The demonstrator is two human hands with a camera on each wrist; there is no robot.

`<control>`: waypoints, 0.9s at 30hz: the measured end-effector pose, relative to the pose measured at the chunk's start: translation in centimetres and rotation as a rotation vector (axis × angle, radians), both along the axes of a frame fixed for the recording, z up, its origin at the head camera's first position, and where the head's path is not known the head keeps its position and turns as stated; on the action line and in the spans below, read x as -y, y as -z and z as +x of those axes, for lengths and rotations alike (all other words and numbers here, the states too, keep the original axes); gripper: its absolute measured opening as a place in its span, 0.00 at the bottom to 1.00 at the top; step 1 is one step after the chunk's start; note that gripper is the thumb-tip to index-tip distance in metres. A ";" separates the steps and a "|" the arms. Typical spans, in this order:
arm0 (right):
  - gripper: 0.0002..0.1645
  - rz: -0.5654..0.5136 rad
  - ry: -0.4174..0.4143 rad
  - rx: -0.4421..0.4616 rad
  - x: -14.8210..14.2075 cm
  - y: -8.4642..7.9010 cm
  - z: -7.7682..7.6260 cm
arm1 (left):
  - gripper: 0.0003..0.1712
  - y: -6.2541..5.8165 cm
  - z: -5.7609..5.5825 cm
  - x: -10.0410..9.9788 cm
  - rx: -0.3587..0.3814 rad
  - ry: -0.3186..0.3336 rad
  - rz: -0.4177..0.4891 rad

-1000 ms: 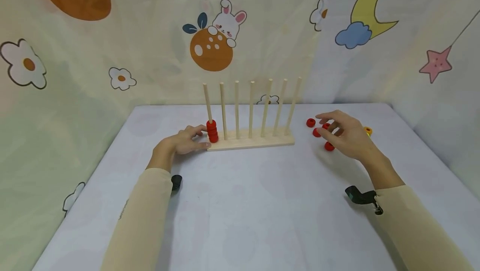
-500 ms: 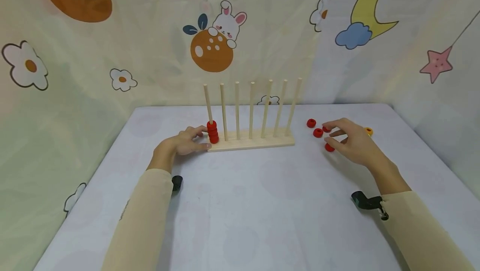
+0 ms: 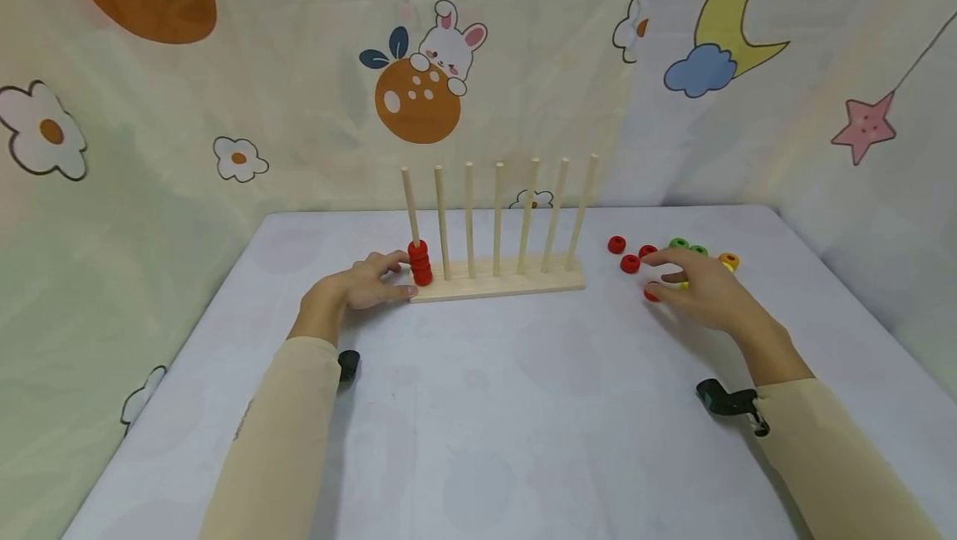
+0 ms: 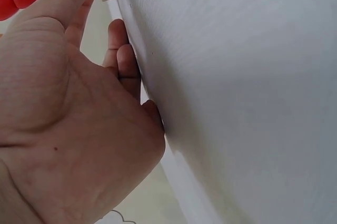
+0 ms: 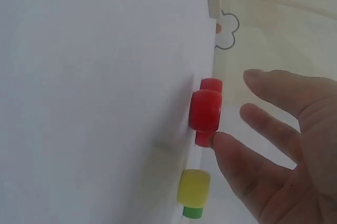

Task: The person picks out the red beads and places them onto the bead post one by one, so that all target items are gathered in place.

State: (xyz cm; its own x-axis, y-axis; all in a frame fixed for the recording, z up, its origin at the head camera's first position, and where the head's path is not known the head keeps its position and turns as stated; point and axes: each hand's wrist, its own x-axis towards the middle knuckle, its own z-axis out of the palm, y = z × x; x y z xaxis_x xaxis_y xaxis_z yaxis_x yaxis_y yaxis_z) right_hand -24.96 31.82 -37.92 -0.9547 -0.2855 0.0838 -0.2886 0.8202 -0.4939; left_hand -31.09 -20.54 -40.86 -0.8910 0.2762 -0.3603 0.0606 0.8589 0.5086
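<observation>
A wooden peg rack [image 3: 497, 281] with a row of upright pegs stands toward the back of the table. On its leftmost peg sits a stack of red beads [image 3: 420, 264]. My left hand [image 3: 359, 282] grips the rack's left end, thumb at the front corner and forefinger behind the stack. Over at the right, my right hand [image 3: 706, 295] hovers with thumb and fingers apart, holding nothing. A red bead [image 5: 205, 110] lies nearest its fingertips. More red beads [image 3: 630, 263] lie just beyond that hand, which partly hides the yellow beads.
Green beads [image 3: 679, 243] lie behind my right hand, with an orange-yellow bead [image 3: 728, 261] to their right. A patterned cloth [image 3: 321, 91] hangs behind the white table [image 3: 478, 407].
My right hand has drawn back to the right and slightly toward me, and green beads now show behind it. The left hand stays at the rack's left end.
</observation>
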 end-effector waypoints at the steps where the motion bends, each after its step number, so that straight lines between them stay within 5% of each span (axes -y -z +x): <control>1: 0.27 0.000 -0.007 0.002 0.0 0.0 -0.1 | 0.40 0.0 0.0 0.0 0.000 0.000 0.001; 15: 0.23 0.108 -0.022 0.106 0.6 0.3 -0.4 | 0.44 -0.6 0.7 -0.1 -0.001 -0.002 0.004; 27: 0.15 0.095 -0.061 0.051 0.5 0.2 0.1 | 0.44 -1.0 1.0 -0.1 0.000 0.001 0.010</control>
